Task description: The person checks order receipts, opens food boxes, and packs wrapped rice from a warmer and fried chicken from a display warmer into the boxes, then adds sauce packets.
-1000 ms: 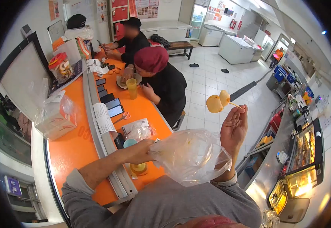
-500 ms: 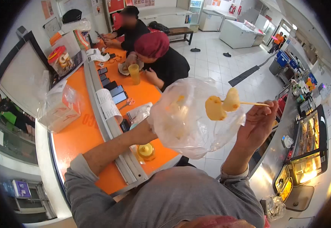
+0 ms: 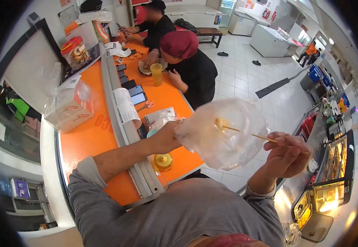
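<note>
Two hands are up in front of one gray shirt (image 3: 179, 210). The left hand (image 3: 166, 138) is closed on the side of one clear bag (image 3: 232, 152). The right hand (image 3: 288, 154) pinches one thin stick (image 3: 263, 136) near its end. The stick is over the floor side of the counter (image 3: 80, 152), with its far end in the bag by some yellow food (image 3: 219, 124), blurry through the plastic. It points away from the right hand, to the left and a bit up, and its long way runs mostly sideways. Past the left arm sit one gold pot (image 3: 163, 161), one pair of scissors (image 3: 147, 104) and two phones (image 3: 138, 98) with lit screens. Next come one yellow cup (image 3: 156, 75) and one jar (image 3: 75, 52). Two people lean at the counter: one in a red cap (image 3: 179, 44), one in a black cap (image 3: 156, 5). Farther off are two dark shoes (image 3: 223, 54), one bench (image 3: 207, 32) and three white freezers (image 3: 269, 40).
</note>
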Demonstrator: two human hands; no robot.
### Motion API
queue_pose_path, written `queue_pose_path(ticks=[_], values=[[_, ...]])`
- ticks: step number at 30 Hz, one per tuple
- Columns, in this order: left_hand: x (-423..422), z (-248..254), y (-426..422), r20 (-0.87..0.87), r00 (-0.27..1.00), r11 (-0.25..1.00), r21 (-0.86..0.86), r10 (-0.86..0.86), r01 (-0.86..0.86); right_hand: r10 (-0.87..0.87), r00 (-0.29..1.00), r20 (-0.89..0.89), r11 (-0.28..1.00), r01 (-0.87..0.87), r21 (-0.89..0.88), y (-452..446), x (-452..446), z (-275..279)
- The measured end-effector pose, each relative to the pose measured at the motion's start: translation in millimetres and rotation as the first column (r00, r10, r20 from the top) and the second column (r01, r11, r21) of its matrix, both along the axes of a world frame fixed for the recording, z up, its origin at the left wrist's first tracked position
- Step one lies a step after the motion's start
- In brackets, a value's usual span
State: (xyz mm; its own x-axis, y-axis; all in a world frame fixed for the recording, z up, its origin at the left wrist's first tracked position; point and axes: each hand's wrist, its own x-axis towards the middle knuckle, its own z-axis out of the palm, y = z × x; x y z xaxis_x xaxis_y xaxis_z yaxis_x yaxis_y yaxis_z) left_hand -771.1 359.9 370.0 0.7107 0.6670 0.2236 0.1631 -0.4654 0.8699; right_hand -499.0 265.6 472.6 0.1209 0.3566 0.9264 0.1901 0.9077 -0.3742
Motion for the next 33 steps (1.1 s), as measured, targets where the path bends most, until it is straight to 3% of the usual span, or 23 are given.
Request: queue_pose_path(ticks=[2,4,5,8,9,12,13,16,17,23,29,32,33], values=[[-2,-4,3,-0.117,0.993,1.000,0.006,-0.018,0.019,-0.011,0.995,0.099,0.998,0.017,-0.057,4,-12,8],[1,-8,-1,-0.009,1.000,0.996,-0.088,-0.009,0.008,0.055,0.991,0.125,0.993,-0.042,-0.107,10,-23,16],[2,-9,-3,0.045,0.999,0.991,-0.134,-0.002,0.008,0.005,0.957,0.291,0.996,0.023,-0.092,12,-26,30],[0,-3,-4,0.079,0.997,0.998,-0.060,0.024,-0.020,0.047,0.986,0.161,0.999,-0.047,-0.001,23,-29,35],[0,-6,-2,0.076,0.996,0.996,-0.083,0.039,-0.033,0.029,0.980,0.198,0.999,-0.023,-0.030,25,-29,36],[-4,-14,3,0.069,0.995,0.991,-0.112,0.076,-0.068,0.008,0.997,0.076,1.000,-0.009,0.017,42,-25,43],[-5,-12,4,0.075,0.994,0.992,-0.097,0.084,-0.077,-0.059,0.982,0.180,0.998,0.055,0.030,45,-18,50],[-8,-16,8,0.070,0.993,0.988,-0.126,0.096,-0.087,0.014,1.000,0.009,1.000,-0.014,-0.006,59,-21,50],[-8,-17,9,0.065,0.993,0.985,-0.146,0.099,-0.089,0.080,0.989,-0.127,0.997,-0.081,0.001,64,-17,48],[-11,-16,13,-0.014,0.976,0.968,-0.123,0.218,-0.218,0.198,0.944,-0.264,0.980,-0.199,0.021,94,-4,26],[-8,-24,15,0.196,0.946,0.958,-0.180,0.257,-0.223,0.330,0.755,-0.566,0.923,-0.383,0.027,124,5,8],[-11,-23,20,0.165,0.956,0.969,-0.097,0.241,-0.227,0.385,0.570,-0.726,0.840,-0.541,0.021,138,11,0],[-12,-29,23,0.154,0.960,0.968,-0.130,0.233,-0.215,0.499,0.420,-0.758,0.730,-0.675,0.107,140,13,-4]])
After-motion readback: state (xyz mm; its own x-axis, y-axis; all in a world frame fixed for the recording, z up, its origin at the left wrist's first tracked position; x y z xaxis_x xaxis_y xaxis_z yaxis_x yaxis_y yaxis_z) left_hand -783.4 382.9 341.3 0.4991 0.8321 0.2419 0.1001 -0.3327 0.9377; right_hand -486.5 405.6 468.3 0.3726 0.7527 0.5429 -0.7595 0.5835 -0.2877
